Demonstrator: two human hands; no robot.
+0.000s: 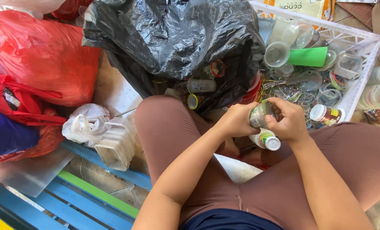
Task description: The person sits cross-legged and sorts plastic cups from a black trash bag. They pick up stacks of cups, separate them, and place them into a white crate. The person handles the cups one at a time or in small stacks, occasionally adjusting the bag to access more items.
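From my feed, both hands met over the lap around one small clear plastic bottle with a green-and-white label [259,114]. The left hand [237,120] was clasped round its left side, and the right hand [289,120] curled over its top and right side, fingers bent tight against it. The bottle sat tilted between the two palms, above the gap between the knees.

Just below it, a second small bottle with a white cap [267,141] lay between the thighs, near the right wrist. Ahead of the hands, a crumpled black plastic bag [173,38] gaped open toward them, with a clear jar [201,86] and a yellow-rimmed lid [193,101] at its mouth. To the right stood a white plastic crate [360,38] full of clear cups, lids and a ribbed green sleeve [309,56]; a brown-labelled bottle with a white cap [326,114] lay by the crate's near corner.

To the left lay red plastic bags [45,59], a knotted white plastic bag [84,124] and a stack of clear rectangular tubs [115,147]. Beneath them ran blue and green painted wooden slats [92,191] over bare concrete floor.
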